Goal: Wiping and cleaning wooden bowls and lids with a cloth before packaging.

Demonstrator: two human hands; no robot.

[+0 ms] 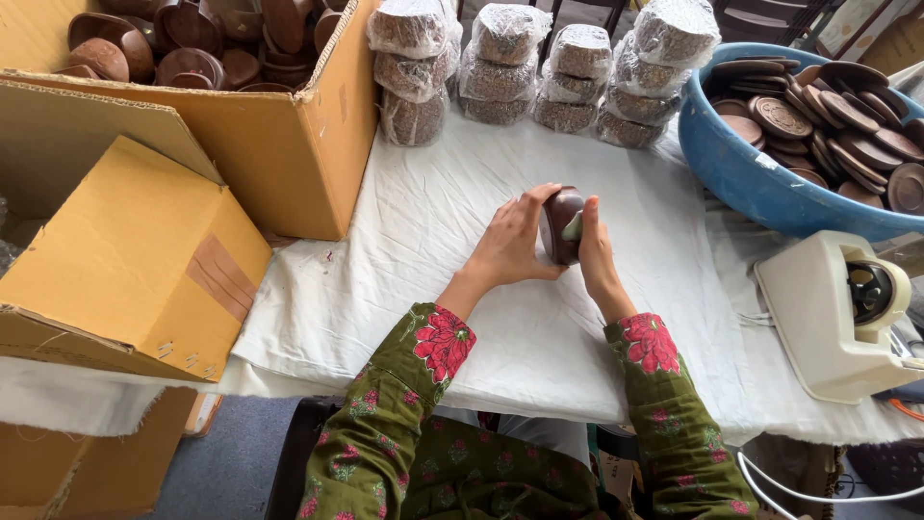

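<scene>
Two hands, left hand (508,246) and right hand (595,258), clasp a glossy dark-brown rounded wooden bowl (561,223).

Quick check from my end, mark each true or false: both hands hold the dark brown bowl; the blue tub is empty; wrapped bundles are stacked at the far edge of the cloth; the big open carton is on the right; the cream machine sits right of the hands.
1. Both hands hold the dark brown bowl: true; left hand and right hand press on either side.
2. The blue tub is empty: false; it holds brown discs.
3. Wrapped bundles are stacked at the cloth's far edge: true.
4. The open carton is on the right: false; it stands left.
5. The cream machine sits right of the hands: true.
</scene>
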